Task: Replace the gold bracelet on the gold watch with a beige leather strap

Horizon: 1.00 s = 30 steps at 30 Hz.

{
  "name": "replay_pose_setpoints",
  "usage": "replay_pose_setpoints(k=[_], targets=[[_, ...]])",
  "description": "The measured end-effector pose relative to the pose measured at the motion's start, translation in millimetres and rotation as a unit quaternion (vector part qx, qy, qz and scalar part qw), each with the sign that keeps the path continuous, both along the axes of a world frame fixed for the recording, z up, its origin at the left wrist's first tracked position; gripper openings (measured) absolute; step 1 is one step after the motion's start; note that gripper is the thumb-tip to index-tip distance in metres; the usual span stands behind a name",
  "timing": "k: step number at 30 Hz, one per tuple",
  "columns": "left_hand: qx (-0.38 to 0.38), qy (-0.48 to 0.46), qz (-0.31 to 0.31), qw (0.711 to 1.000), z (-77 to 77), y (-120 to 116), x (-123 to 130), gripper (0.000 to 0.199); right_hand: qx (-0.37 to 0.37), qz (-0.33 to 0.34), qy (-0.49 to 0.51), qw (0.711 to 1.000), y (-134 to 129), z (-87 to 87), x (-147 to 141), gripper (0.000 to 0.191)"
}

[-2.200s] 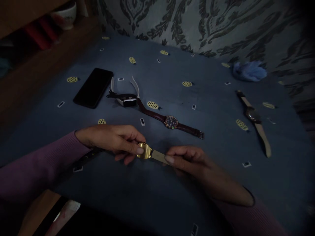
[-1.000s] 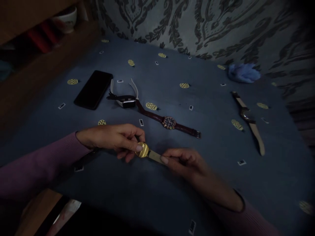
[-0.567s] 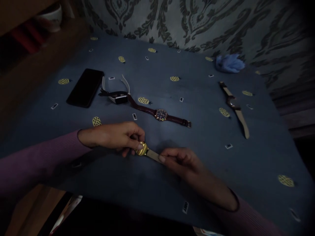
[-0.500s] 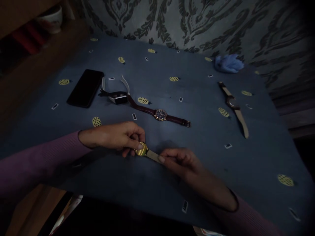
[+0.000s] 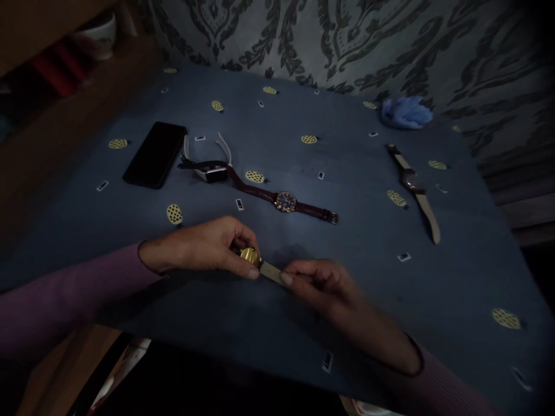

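Left hand (image 5: pixel 202 248): grip pinching gold watch (image 5: pixel 250 256) | right hand (image 5: pixel 323 286): grip on its strap (image 5: pixel 272 273), likely keeping it straight | place: toward front edge of worktop (image 5: pixel 243 323); gloom hides any lift

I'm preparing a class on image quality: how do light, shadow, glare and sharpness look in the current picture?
Head view: dim overall, near black at the upper right corner; head view: glints on the gold watch; head view: soft shadow on the blue tablecloth near the right hand; head view: lower-right printed tag smeared, red things at upper left too dark to identify.
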<state>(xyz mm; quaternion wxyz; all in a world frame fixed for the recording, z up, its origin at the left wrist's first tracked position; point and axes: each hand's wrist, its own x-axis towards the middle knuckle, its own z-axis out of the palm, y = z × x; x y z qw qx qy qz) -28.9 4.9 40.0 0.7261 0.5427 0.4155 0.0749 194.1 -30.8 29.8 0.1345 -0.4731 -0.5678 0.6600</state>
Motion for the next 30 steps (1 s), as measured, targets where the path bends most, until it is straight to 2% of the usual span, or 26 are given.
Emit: replay_pose_setpoints(k=[8, 14, 23, 30], targets=[[-0.032, -0.001, 0.030, 0.999, -2.2, -5.9, 1.2, 0.016, 0.014, 0.018, 0.012, 1.000, -3.4, 2.9, -0.2, 0.040], [-0.015, -0.001, 0.024, 1.000, -5.3, -9.2, 3.4, 0.020, 0.022, 0.018, 0.021, 0.999, -5.3, 6.0, -0.9, 0.038], [-0.003, -0.014, 0.030, 0.999, -0.8, -16.8, 6.0, 0.024, 0.028, 0.021, 0.023, 0.999, -10.4, 7.7, -0.4, 0.037], [-0.016, -0.024, 0.039, 0.999, -3.8, -19.1, 4.5, 0.022, 0.078, 0.028, 0.017, 0.996, -13.1, 12.6, -3.7, 0.036]])
